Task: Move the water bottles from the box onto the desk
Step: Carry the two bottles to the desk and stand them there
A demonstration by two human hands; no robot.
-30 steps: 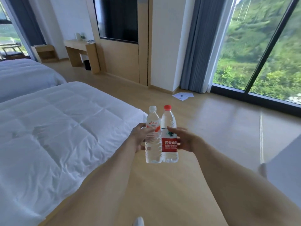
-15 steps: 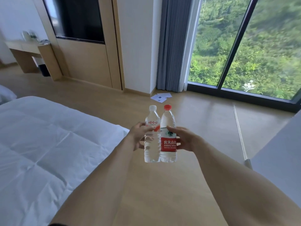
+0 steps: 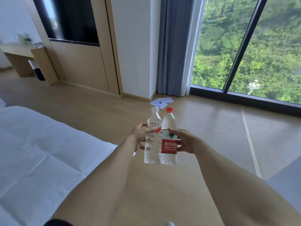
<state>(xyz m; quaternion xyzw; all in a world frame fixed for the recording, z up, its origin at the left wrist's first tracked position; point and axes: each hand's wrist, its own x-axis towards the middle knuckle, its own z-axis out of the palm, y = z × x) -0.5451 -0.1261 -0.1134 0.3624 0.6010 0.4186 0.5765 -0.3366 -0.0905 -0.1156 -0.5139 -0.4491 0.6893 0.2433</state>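
Each hand, left hand (image 3: 141,134) and right hand (image 3: 184,141), still clasps a bottle (image 3: 152,141) upright while the view has swung right, leaving the surface (image 3: 17,51) far left, so carrying continues.

head-worn view, forward and down

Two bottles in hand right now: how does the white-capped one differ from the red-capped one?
The white-capped bottle has a mostly clear label with red script; the red-capped bottle wears a solid red band with white characters. The white-capped bottle is gripped by the left hand, the red-capped bottle by the right hand. Both are clear, upright, side by side, capped and full-looking.
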